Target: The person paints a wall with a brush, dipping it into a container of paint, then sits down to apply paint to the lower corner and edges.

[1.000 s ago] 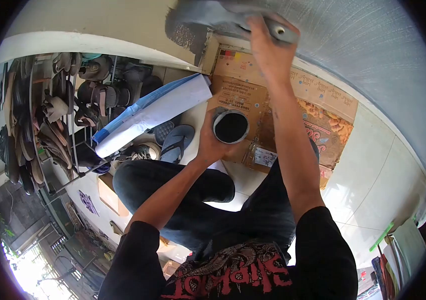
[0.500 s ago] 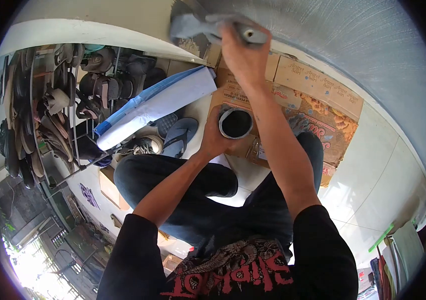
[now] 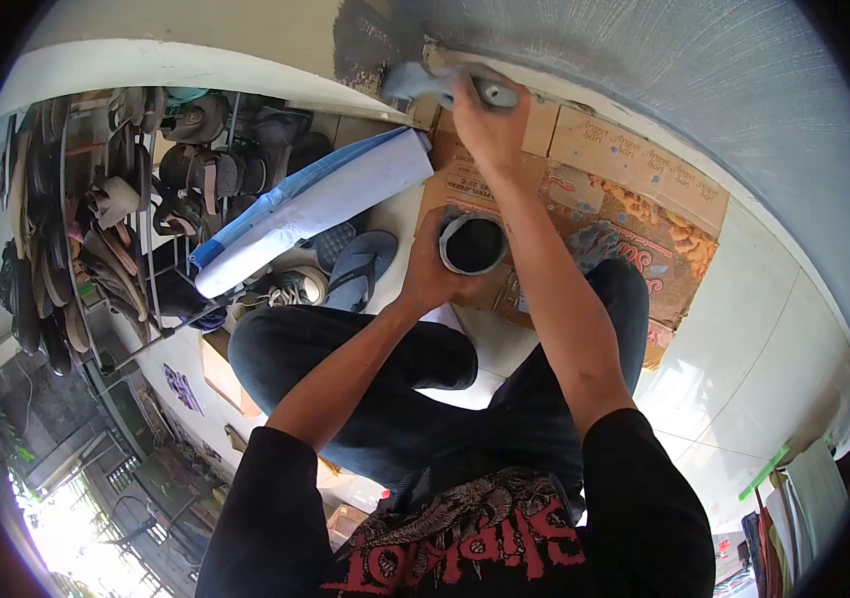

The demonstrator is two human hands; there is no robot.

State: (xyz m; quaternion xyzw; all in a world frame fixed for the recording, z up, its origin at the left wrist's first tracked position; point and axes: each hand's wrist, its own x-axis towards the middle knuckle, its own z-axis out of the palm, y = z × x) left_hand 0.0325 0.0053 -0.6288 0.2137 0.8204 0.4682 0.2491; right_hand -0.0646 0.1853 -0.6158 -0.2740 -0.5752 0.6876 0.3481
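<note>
Head view
Left hand (image 3: 434,261): grasping a round, grey-rimmed cup (image 3: 473,244)
Right hand (image 3: 492,128): clenched round a grey-smeared brush (image 3: 425,84)

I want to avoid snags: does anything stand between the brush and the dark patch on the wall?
Nothing visible does: the brush in the right hand is by the dark patch; the cup in the left hand is well clear.

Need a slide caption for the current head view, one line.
Right hand holding a grey-coated brush beside a part-painted wall, left hand gripping a dark-filled cup above cardboard.
</note>
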